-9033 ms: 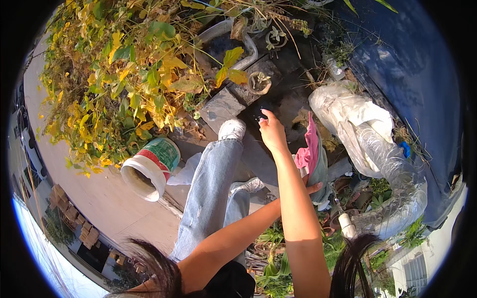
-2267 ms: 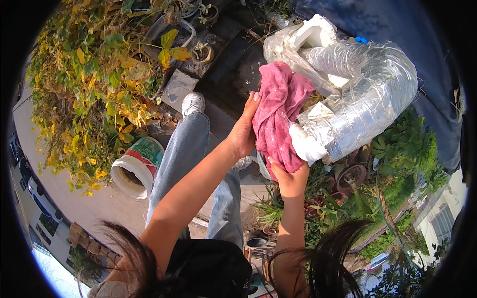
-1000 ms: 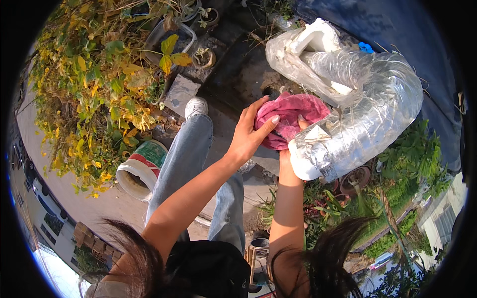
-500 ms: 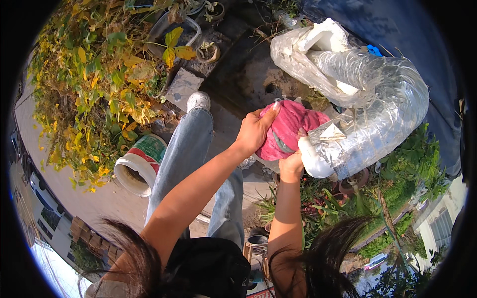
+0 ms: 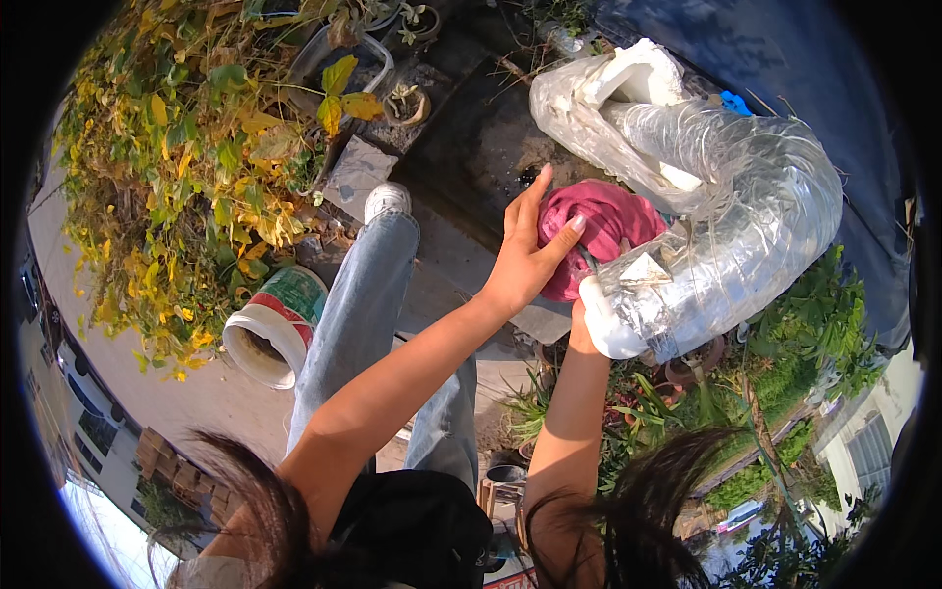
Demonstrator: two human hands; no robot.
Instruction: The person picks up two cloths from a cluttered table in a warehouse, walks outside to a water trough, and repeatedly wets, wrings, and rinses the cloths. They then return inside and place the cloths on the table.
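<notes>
A bunched, wet-looking pink cloth (image 5: 613, 228) is beside the white open end of a pipe (image 5: 610, 324). My left hand (image 5: 530, 250) is at the cloth's left side, fingers stretched and apart, the thumb lying over its front. Only the wrist of my right hand (image 5: 581, 332) shows below the cloth; its fingers are hidden behind the cloth and the pipe end. The pipe runs into a thick bent duct (image 5: 785, 196) wrapped in shiny foil and clear plastic, which covers the cloth's right edge.
A dark stone slab (image 5: 461, 147) lies beyond my hands, with a wet patch near my left fingertips. At left are a white bucket (image 5: 263, 344) with a green and red band and a yellowing leafy plant (image 5: 206, 157). A dark blue sheet (image 5: 834, 79) hangs at right.
The pink cloth has moved right, closer to the duct. My left hand's grip has loosened and its fingers have spread; my right hand has slipped behind the pipe end.
</notes>
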